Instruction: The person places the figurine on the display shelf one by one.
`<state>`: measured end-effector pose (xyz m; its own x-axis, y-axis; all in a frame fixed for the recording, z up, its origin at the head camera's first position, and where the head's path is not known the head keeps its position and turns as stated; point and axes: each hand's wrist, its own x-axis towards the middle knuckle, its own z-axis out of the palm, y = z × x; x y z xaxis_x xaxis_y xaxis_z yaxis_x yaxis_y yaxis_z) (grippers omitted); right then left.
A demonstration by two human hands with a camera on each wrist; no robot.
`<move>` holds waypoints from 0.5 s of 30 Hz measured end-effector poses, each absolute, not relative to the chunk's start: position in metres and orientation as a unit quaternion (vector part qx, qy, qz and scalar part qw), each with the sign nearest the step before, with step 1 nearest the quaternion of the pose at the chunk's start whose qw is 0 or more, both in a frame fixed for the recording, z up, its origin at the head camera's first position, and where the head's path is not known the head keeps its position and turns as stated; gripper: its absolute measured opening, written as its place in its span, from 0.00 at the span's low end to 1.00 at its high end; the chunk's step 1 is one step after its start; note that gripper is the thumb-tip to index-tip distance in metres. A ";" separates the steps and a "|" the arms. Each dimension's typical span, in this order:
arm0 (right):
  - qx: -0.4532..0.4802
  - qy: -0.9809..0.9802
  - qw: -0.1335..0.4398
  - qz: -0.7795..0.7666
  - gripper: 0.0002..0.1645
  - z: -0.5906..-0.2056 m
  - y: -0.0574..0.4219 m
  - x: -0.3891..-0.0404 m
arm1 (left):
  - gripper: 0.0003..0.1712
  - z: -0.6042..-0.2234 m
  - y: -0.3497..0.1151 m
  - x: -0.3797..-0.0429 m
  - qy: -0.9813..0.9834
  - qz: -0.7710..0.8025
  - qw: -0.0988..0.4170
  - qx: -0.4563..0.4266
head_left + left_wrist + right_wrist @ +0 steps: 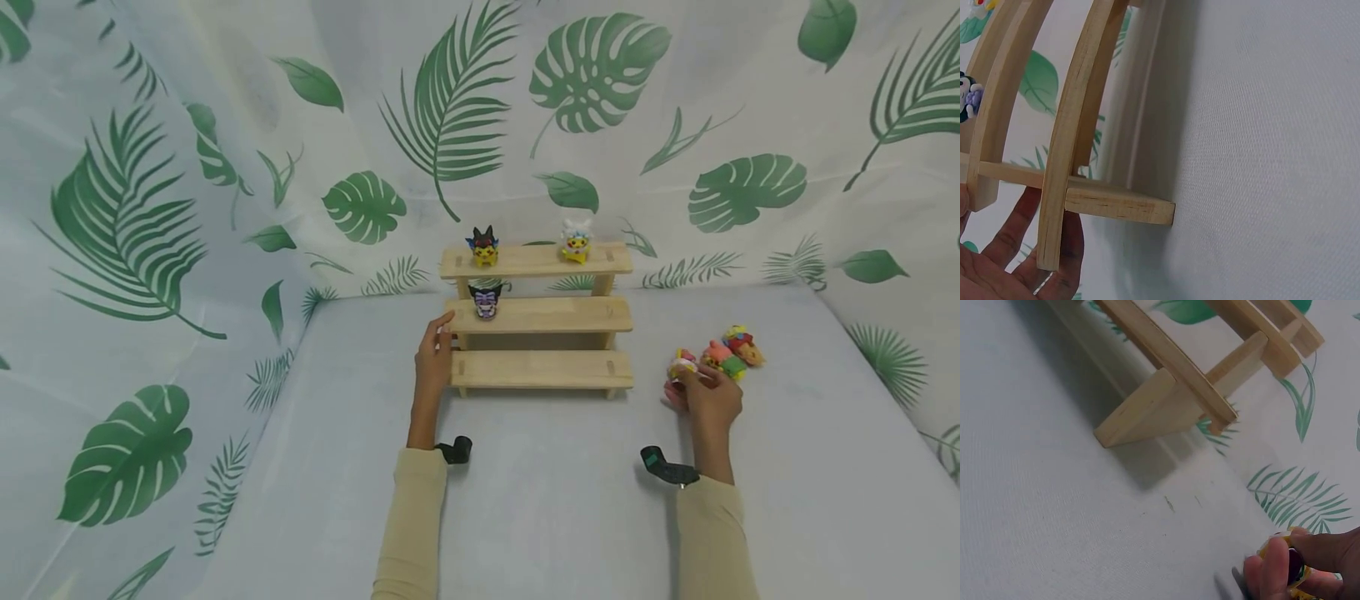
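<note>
A three-tier wooden display shelf (540, 367) stands on the white surface. My left hand (433, 358) is at its left end, relaxed fingers (1013, 234) touching the side by the lower boards. On the middle tier sits a black and purple figurine (486, 303). The top tier bears a yellow figurine with a black hood (484, 248) and another with a white hood (576, 243). Off to the right, my right hand (708, 402) pinches a small white, pink and yellow figurine (682, 367) between thumb and fingers. Fingers partly cover it in the right wrist view.
Just beyond my right hand lie a pink and green figurine (723, 360) and a red, blue and yellow one (742, 343). A white sheet with green leaves (450, 108) rises behind the shelf and on both sides.
</note>
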<state>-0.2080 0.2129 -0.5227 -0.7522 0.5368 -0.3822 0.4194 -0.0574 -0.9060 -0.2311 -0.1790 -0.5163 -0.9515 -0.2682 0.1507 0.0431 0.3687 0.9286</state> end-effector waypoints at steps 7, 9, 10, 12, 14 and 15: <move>-0.357 -0.717 0.043 0.597 0.33 -0.524 0.211 -0.209 | 0.21 -0.515 -0.180 -0.231 -0.807 -0.572 0.137 0.053; -0.362 -0.728 0.043 0.581 0.34 -0.524 0.210 -0.208 | 0.21 -0.515 -0.180 -0.231 -0.803 -0.578 0.135 0.048; -0.364 -0.733 0.043 0.574 0.35 -0.525 0.209 -0.208 | 0.21 -0.515 -0.180 -0.231 -0.802 -0.580 0.134 0.048; -0.366 -0.736 0.045 0.568 0.37 -0.525 0.208 -0.207 | 0.21 -0.515 -0.180 -0.230 -0.801 -0.581 0.132 0.049; -0.369 -0.728 0.045 0.576 0.38 -0.525 0.207 -0.207 | 0.21 -0.515 -0.180 -0.229 -0.801 -0.582 0.131 0.050; -0.373 -0.722 0.045 0.582 0.38 -0.526 0.207 -0.207 | 0.21 -0.514 -0.180 -0.228 -0.800 -0.583 0.130 0.052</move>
